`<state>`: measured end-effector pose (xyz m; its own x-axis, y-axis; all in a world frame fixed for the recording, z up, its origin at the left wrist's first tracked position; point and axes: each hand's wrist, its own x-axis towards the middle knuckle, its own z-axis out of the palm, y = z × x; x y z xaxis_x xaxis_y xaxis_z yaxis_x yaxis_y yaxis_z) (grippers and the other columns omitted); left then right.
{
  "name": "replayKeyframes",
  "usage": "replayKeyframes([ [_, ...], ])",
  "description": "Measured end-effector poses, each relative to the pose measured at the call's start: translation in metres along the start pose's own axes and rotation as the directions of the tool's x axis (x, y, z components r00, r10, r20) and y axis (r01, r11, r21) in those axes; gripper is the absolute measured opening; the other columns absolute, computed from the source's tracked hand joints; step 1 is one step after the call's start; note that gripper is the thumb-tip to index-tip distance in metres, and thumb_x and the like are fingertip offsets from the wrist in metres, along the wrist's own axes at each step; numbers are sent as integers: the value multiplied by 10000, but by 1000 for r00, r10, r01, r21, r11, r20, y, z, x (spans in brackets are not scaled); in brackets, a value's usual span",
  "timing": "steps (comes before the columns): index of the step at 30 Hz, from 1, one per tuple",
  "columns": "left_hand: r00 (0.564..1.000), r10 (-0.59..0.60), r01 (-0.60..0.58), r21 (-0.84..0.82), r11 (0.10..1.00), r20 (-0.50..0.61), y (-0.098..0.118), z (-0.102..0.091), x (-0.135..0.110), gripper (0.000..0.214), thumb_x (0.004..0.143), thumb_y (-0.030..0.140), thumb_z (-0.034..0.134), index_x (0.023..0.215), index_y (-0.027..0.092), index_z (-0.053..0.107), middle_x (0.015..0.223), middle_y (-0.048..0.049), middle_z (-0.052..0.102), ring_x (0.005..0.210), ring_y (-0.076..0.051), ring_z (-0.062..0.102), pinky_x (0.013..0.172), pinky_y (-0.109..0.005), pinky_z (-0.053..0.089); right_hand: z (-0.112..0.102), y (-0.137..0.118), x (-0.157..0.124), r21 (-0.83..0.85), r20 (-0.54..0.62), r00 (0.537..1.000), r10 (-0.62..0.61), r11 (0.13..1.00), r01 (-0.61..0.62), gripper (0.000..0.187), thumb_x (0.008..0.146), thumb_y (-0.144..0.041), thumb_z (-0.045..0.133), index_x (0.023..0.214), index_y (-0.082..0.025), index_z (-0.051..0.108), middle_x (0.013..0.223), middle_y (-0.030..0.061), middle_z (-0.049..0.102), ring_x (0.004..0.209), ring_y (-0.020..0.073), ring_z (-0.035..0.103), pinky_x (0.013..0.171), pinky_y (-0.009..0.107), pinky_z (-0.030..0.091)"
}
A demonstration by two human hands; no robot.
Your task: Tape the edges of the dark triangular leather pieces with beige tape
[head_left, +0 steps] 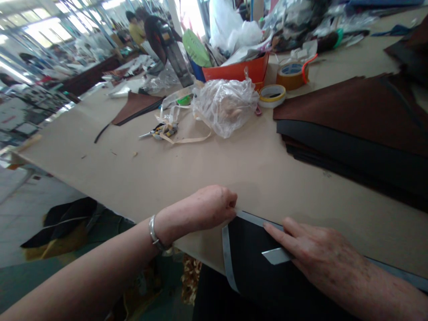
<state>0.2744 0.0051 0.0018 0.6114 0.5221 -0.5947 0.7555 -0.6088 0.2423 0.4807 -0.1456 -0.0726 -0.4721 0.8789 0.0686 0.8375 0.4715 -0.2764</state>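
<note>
A black sheet of material, edged with a grey strip, lies at the table's front edge. My left hand is closed in a pinch at the sheet's far left corner, where the grey strip ends; its fingertips are partly hidden. My right hand rests over the sheet, with its forefinger stretched along the strip. From under this hand sticks out a flat metal blade with a slanted end, held in the curled fingers. Its other end is hidden by the palm.
Brown and black cut pieces are stacked at the right. Farther back are a clear plastic bag, tape rolls, a red box and small snips. A brown piece lies far left. People work in the background.
</note>
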Motion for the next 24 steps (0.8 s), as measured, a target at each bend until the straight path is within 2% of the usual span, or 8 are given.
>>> replayKeyframes([
  [4,999,-27,32,-145,989,35,-4,0,1,196,767,296,523,875,225,670,725,-18,658,565,-109,505,497,-240,315,-2,0,1,-3,-14,1000,-6,1000,6,619,719,50,404,1275,-206,488,858,22,573,605,164,600,479,283,407],
  [9,996,-14,28,-156,987,89,-14,4,5,228,778,355,486,719,187,628,595,7,583,520,-102,458,487,-246,306,0,0,1,-22,-24,1000,-13,1000,13,599,735,34,410,1282,-201,479,849,19,567,602,163,598,481,284,410],
  [13,995,-2,20,-171,985,104,-13,2,7,253,781,350,460,644,180,588,562,17,524,512,-95,418,481,-245,294,0,-1,0,-11,-4,1000,-1,1000,1,607,732,34,417,1284,-212,477,854,14,566,588,161,596,467,283,403],
  [17,994,-3,14,-102,995,107,-9,2,9,251,768,315,445,605,175,574,527,18,489,488,-90,398,468,-242,282,-1,-1,1,-12,-6,1000,2,1000,-2,614,725,35,428,1283,-216,481,860,14,573,593,163,600,471,285,404],
  [24,996,-15,15,-7,1000,92,-1,4,14,274,755,285,445,651,147,657,540,-27,563,473,-85,375,481,-249,275,0,0,0,-11,0,1000,12,1000,-12,599,728,18,453,1275,-222,496,854,24,579,618,160,605,481,278,387],
])
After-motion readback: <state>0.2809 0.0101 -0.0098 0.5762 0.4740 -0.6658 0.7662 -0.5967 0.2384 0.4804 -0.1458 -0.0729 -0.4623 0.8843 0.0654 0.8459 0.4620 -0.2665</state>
